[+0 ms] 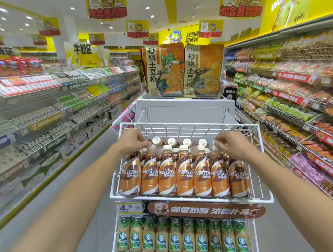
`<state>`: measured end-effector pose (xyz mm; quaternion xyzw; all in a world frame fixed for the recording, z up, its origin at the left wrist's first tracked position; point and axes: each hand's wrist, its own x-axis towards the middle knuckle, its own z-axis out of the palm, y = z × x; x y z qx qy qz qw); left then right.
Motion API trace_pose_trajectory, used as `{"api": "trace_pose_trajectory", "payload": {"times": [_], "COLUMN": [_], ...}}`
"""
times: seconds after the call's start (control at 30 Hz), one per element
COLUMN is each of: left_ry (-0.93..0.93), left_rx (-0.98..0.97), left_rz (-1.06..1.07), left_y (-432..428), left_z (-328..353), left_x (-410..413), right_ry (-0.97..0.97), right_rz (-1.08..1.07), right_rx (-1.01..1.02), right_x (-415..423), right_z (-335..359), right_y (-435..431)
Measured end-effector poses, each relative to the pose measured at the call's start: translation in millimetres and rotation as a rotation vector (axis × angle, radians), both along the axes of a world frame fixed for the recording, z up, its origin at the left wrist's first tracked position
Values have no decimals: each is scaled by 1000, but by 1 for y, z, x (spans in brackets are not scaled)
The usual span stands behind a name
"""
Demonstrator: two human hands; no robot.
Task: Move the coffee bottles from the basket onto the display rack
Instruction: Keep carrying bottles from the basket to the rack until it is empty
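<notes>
Nescafé coffee bottles [165, 174] stand packed in the display rack's white wire basket shelf [185, 198], with the back rows half hidden. The left hand [133, 140] has its fingers curled on a cap near the back left corner. The right hand [232, 146] pinches a cap by the right edge. Starbucks bottles [180, 240] fill the shelf below.

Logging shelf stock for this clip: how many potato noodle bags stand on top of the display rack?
2: left bag and right bag, upright side by side atop the display rack; more may hide behind.
</notes>
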<state>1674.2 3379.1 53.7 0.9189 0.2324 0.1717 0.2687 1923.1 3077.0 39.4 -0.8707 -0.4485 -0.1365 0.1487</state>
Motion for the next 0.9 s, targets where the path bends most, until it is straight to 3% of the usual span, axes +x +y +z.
{"api": "trace_pose_trajectory", "payload": {"times": [0.2,0.7,0.8,0.9], "left_ry": [33,-13,-45,-93], "left_rx": [-30,-209,-175,-17], "left_rz": [-17,-32,-26,25], "left_y": [-2,12,8,-1], "left_z": [-10,-17,-16,-7], "left_x": [12,16,15,7], "right_ry": [49,151,127,95], "right_rz": [98,13,22,22], "right_rx": [-90,-52,-73,-98], "right_x": [-14,-18,-24,-28], "right_z": [-1,0,2,4], "right_y": [19,19,18,18]}}
